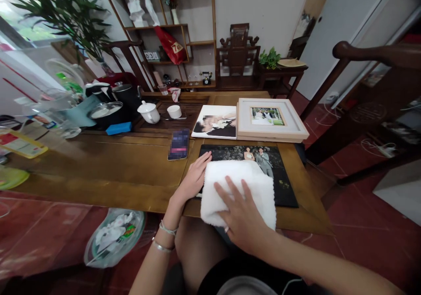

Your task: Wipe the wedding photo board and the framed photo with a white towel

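Towel, white, thick-pile, folded into a pad, lies over the lower left and centre of the black wedding-photo panel, just below and right of the frame's centre. Its lower part reaches past the panel's near edge. Right hand: palm down, fingers spread on the towel, not clenched. Left hand: fingers extended along the panel's left edge, nothing grasped. The panel rests flat on the wooden table; the printed couple shows above the towel. A framed photo and a smaller print lie just beyond.

Step in hand, as judged: wiping the panel's face. Next move appears to call for light, even pressure across the uncovered right side, the left hand steadying the edge.
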Tool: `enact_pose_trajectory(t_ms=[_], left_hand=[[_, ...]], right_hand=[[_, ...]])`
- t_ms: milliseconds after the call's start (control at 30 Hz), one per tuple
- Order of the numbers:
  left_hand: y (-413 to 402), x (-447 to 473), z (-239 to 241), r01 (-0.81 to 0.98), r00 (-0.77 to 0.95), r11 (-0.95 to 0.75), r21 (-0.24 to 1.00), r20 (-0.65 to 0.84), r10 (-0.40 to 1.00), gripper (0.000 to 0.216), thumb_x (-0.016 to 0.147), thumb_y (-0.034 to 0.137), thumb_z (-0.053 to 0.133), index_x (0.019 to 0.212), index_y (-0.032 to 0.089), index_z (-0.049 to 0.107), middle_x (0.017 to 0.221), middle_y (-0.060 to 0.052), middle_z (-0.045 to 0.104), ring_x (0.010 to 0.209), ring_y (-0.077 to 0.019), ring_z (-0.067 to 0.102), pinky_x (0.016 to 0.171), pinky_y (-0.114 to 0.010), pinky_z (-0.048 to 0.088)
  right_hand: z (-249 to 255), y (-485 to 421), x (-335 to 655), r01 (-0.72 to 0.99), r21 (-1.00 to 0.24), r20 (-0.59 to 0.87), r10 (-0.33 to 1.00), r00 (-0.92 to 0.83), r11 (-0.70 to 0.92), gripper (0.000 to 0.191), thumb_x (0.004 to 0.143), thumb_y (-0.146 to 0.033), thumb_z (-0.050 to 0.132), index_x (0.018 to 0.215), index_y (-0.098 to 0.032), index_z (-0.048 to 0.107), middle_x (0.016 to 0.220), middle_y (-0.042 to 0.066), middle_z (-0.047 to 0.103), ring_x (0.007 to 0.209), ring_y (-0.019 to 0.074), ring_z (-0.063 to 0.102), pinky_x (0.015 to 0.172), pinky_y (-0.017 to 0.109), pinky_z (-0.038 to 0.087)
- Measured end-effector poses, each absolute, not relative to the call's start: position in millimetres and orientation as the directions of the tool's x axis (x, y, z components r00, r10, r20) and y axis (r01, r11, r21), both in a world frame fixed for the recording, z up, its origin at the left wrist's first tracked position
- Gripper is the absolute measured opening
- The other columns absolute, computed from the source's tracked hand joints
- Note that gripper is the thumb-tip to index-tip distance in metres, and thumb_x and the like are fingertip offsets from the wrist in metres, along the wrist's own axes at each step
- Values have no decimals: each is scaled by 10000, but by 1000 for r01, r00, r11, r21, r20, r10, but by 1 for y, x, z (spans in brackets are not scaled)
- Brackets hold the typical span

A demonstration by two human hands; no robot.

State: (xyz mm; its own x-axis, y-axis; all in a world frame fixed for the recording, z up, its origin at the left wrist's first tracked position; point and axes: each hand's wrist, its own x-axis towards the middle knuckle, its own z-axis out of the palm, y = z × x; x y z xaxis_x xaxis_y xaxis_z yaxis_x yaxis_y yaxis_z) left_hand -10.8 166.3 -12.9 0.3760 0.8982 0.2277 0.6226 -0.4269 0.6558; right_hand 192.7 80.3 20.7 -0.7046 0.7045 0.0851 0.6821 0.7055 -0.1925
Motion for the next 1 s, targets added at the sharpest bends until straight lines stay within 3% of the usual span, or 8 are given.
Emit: enact_pose_trajectory(t_ms=[133, 267, 400, 533, 733, 833, 1000], left_hand=[[167, -11, -14, 619, 376, -435, 654, 240, 895, 447, 970, 293, 294, 1402, 243, 403, 1510, -61, 353, 1412, -203, 277, 1163, -466, 211], [167, -12, -16, 616, 390, -457, 641, 257, 885, 452, 971, 273, 292, 1413, 246, 383, 1517, -58, 339, 1416, -198, 267, 1165, -470, 206], [168, -12, -17, 624, 391, -466, 628, 266, 881, 455, 972, 264, 286, 1417, 239, 374, 1519, -65, 333, 1415, -198, 267, 1162, -472, 211], [168, -11, -18, 625, 390, -471, 622, 273, 879, 453, 970, 261, 288, 1414, 241, 379, 1514, -67, 342, 1412, -200, 273, 1159, -473, 220], [168, -11, -16, 643, 386, -453, 618, 249, 888, 456, 972, 261, 279, 1418, 237, 371, 1516, -64, 340, 1416, -195, 266, 1164, -463, 209], [168, -11, -15, 647, 389, -445, 619, 233, 891, 456, 973, 265, 278, 1417, 222, 373, 1517, -71, 336, 1419, -191, 258, 1167, -453, 203], [168, -11, -17, 633, 392, -460, 622, 255, 884, 453, 973, 265, 287, 1417, 232, 371, 1518, -69, 334, 1417, -190, 264, 1164, -455, 210]], right_hand=[[21, 97, 223, 669, -238, 110, 704, -702, 704, 360, 707, -242, 633, 1062, -278, 671, 1543, 35, 249, 1412, 336, 137, 1090, 614, 75], [18, 136, 272, 837, -157, 193, 847, -495, 525, 447, 679, -129, 559, 1098, -248, 659, 1478, 48, 385, 1384, 311, 251, 1087, 575, 169], [18, 150, 294, 909, -74, 223, 895, -387, 411, 463, 712, -100, 502, 1141, -206, 640, 1469, 84, 393, 1372, 328, 278, 1058, 587, 234], [25, 126, 267, 866, -102, 128, 869, -477, 490, 474, 687, -86, 509, 1114, -222, 661, 1497, 67, 345, 1398, 353, 191, 1079, 632, 143], [32, 101, 238, 582, -264, 58, 615, -786, 769, 453, 667, -127, 530, 1075, -265, 669, 1539, 4, 257, 1426, 307, 89, 1111, 604, 53], [31, 124, 262, 629, -242, 83, 662, -745, 738, 522, 631, -86, 504, 1106, -247, 647, 1519, 11, 310, 1422, 260, 146, 1127, 553, 100], [29, 167, 312, 800, -149, 101, 814, -572, 581, 545, 654, -44, 456, 1152, -196, 620, 1480, 79, 378, 1402, 267, 218, 1100, 561, 195]])
